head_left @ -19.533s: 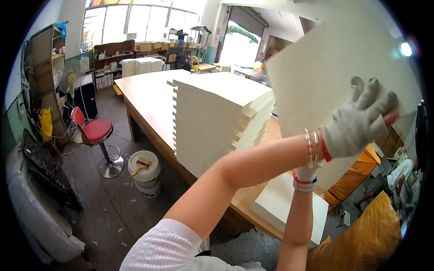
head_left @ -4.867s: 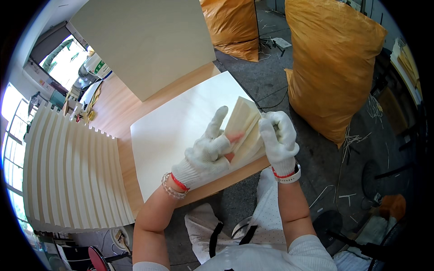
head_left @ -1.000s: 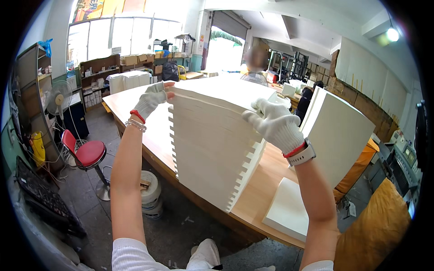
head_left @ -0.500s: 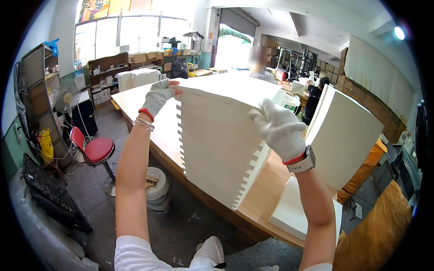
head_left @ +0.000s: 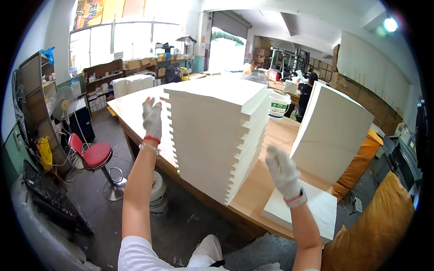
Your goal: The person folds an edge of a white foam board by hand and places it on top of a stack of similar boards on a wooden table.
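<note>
A tall stack of white sheets (head_left: 203, 140) stands on the wooden table (head_left: 253, 201), its side edges stepped in staggered bundles. To the left of the stack is my left hand (head_left: 153, 118), in a white glove with bare fingertips; its fingers are apart and hold nothing. My right hand (head_left: 282, 170), also in a white glove, hovers off the stack's right side with fingers loosely stretched and nothing in them. Below it lies a low pile of white sheets (head_left: 294, 217) at the table's near edge. Another tall white stack (head_left: 334, 131), with a curved top, stands at the right.
A white tub with a green label (head_left: 278, 105) stands behind the stack. Left of the table are a red stool (head_left: 97, 156), a fan (head_left: 64, 106) and buckets (head_left: 158, 194). Orange sacking (head_left: 375, 226) bulges at the right. A person in dark clothes (head_left: 306, 95) works farther back.
Both hands have let go of the top sheet, which now lies down on the stack. My right hand has dropped lower; my left hand has moved down beside the stack.
</note>
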Motion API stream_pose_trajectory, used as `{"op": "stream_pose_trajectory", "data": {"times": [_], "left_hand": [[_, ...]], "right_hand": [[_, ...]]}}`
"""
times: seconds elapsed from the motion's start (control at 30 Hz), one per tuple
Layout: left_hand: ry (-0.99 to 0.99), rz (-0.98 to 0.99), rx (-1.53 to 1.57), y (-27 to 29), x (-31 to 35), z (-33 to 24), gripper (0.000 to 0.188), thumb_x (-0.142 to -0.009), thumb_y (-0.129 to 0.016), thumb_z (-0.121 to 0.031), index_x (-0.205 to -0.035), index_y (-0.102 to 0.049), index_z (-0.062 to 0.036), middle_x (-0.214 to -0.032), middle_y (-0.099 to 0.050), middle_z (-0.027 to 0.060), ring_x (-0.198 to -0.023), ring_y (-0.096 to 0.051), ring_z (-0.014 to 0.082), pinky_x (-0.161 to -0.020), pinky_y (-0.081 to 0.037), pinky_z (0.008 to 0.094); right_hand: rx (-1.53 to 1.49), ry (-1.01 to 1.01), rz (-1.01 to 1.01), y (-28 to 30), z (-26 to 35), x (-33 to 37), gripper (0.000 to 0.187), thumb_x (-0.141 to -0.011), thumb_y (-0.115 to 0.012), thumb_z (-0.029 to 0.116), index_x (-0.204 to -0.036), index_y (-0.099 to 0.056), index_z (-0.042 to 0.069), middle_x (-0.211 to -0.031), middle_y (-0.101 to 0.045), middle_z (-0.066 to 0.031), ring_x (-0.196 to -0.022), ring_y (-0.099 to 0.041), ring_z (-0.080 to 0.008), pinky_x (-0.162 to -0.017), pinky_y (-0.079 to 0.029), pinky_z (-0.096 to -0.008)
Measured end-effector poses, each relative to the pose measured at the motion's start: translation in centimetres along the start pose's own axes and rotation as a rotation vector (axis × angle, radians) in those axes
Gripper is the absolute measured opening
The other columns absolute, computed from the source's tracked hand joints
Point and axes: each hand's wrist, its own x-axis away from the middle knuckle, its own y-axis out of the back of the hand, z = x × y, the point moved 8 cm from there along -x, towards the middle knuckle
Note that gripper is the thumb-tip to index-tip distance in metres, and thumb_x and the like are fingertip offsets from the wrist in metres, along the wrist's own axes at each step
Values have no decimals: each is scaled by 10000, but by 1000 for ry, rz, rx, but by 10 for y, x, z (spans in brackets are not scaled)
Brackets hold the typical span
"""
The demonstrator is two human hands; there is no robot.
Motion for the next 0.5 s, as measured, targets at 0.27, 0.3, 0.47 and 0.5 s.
{"op": "stream_pose_trajectory", "data": {"times": [0.27, 0.3, 0.47, 0.5], "left_hand": [[-602, 244, 170, -18, 152, -77, 422, -960, -544, 68, -1371, -504, -17, -1327, -628, 167, -1199, -628, 263, -1017, -505, 389], [-605, 364, 144, -36, 183, -97, 351, -950, -574, 58, -1287, -576, -43, -1248, -667, 153, -1109, -663, 242, -910, -556, 372], [-1004, 1011, 230, -138, 308, -180, 296, -802, -718, -61, -1086, -638, -77, -998, -711, 65, -871, -710, 244, -730, -568, 370], [-973, 1064, 324, -159, 333, -184, 306, -786, -717, -63, -1081, -641, -87, -979, -702, 56, -851, -701, 260, -724, -568, 394]], "right_hand": [[598, -261, 73, 111, -87, 224, 162, -919, -641, 157, -973, -711, 20, -1019, -712, -182, -990, -661, -382, -892, -527, -479], [650, -337, 48, 132, -91, 240, 158, -915, -639, 147, -974, -708, 17, -1035, -709, -180, -1008, -654, -382, -913, -517, -480], [894, -470, -182, 219, -97, 320, 201, -932, -608, 105, -1077, -687, -10, -1095, -694, -192, -1052, -630, -384, -956, -493, -478], [943, -483, -259, 232, -93, 332, 208, -929, -616, 113, -1088, -675, -8, -1101, -692, -189, -1053, -629, -381, -961, -486, -484]]}}
